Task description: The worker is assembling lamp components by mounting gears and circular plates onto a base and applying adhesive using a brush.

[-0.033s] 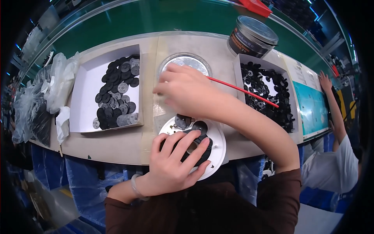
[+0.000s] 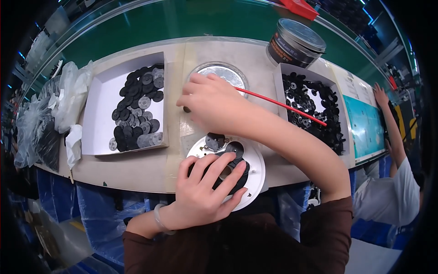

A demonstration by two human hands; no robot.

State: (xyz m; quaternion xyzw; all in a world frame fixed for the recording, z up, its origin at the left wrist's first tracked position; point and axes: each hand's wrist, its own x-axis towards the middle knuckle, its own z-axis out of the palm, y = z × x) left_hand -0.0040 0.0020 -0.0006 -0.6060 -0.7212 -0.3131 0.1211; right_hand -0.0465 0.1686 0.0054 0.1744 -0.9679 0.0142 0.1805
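Note:
A white round base point(image 2: 256, 170) with black gears point(image 2: 235, 150) mounted on it lies at the table's near edge. My left hand point(image 2: 203, 187) is on its left side, fingers spread and curved over the gears, holding it in place. Beyond the base, my right hand point(image 2: 212, 96) is bent over the table, just in front of a shallow round silver dish point(image 2: 228, 69). Its fingers are curled, and a small dark piece shows under the fingertips, too covered to name. A thin red stick point(image 2: 283, 105) slants from the dish to the right-hand box.
On the left stands a white box point(image 2: 100, 105) of black and grey gears; on the right, another box point(image 2: 344, 118) of small black parts. A tin point(image 2: 296, 43) stands behind that one. Plastic bags point(image 2: 70, 91) lie far left. A co-worker's hand point(image 2: 381, 95) rests far right.
My right hand has shifted slightly to the left and toward me. The red stick's far end has shifted slightly left. My left hand and the base are nearly still.

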